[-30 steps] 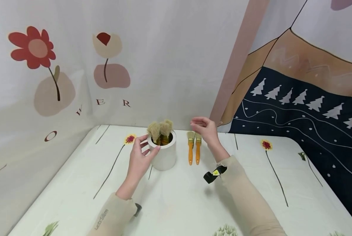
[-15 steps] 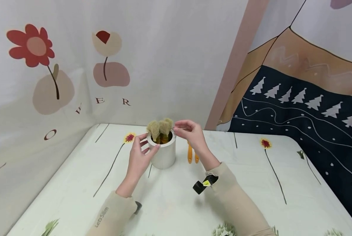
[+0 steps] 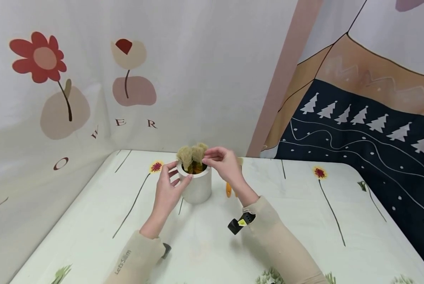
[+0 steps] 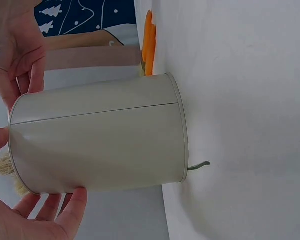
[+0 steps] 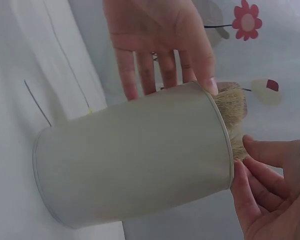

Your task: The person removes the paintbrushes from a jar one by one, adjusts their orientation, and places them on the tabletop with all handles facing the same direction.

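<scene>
A white cylindrical pot (image 3: pixel 197 191) stands upright on the table, holding paintbrushes with their pale bristles (image 3: pixel 185 154) up. My left hand (image 3: pixel 167 187) holds the pot at its upper left, thumb on the front rim and fingers along the far side. At the right of the rim, my right hand (image 3: pixel 226 163) pinches the bristles of one brush between thumb and fingers. Those fingertips meet beside the bristles (image 5: pixel 231 106) in the right wrist view. The pot wall (image 4: pixel 95 140) hides the brush handles.
Orange-handled paintbrushes (image 3: pixel 228 190) lie on the table right of the pot, mostly covered by my right hand. The table (image 3: pixel 197 244) has a white flower-printed cloth. A printed curtain (image 3: pixel 205 79) hangs close behind the pot.
My right hand has moved left from above the loose brushes to the pot's rim and has taken hold of a brush's bristles. My left hand and the pot have stayed put.
</scene>
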A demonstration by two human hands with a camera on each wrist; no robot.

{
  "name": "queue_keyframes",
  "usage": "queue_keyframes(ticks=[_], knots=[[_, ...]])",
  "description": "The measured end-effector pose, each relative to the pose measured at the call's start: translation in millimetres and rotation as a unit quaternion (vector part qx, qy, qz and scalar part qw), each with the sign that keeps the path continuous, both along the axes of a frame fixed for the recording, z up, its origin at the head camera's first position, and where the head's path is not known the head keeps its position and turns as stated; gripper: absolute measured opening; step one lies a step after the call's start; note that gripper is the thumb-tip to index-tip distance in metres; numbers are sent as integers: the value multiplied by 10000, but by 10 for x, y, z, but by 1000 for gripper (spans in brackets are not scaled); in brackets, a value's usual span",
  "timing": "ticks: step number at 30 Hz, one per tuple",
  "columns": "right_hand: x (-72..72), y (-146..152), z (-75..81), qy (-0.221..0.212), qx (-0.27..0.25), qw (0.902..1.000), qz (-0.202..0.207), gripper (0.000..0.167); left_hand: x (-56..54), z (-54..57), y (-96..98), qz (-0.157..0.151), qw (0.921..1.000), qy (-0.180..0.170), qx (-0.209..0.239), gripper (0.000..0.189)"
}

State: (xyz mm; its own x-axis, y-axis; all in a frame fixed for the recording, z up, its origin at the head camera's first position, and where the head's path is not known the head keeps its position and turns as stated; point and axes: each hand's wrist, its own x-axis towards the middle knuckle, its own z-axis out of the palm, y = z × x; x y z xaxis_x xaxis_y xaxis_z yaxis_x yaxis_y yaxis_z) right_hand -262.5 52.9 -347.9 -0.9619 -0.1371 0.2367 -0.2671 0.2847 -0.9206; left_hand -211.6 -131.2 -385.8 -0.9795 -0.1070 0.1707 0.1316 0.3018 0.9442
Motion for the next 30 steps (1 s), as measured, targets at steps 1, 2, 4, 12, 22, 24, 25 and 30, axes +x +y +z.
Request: queue_keyframes(ticks=[1, 2, 4, 12, 22, 24, 25, 30], knots=[[5, -14, 7, 85, 134, 9999, -37, 24, -4, 1, -2, -6, 10000, 19, -9, 67], [10, -30, 14, 155, 237, 9996, -64, 24, -6, 3, -4, -1, 10000, 25, -25, 67], [17, -64, 24, 300, 447, 9985, -141, 24, -12, 3, -9, 10, 10000, 38, -55, 67], [20, -189, 61, 635, 1287, 9888, -415, 23, -6, 18, -42, -50, 9999, 146, -28, 67], [8, -238, 66, 921, 1943, 9748, -603, 21, 2, 27, -29, -41, 9999, 91, -41, 67], [11, -224, 61, 882, 1839, 9773, -571, 20, 4, 23, -22, -35, 10000, 77, -38, 67], [13, -215, 58, 856, 1782, 9787, -547, 20, 5, 20, -19, -33, 10000, 66, -28, 67], [10, -162, 48, 801, 1436, 9853, -471, 22, -3, 16, 3, -49, 10000, 33, 22, 67]])
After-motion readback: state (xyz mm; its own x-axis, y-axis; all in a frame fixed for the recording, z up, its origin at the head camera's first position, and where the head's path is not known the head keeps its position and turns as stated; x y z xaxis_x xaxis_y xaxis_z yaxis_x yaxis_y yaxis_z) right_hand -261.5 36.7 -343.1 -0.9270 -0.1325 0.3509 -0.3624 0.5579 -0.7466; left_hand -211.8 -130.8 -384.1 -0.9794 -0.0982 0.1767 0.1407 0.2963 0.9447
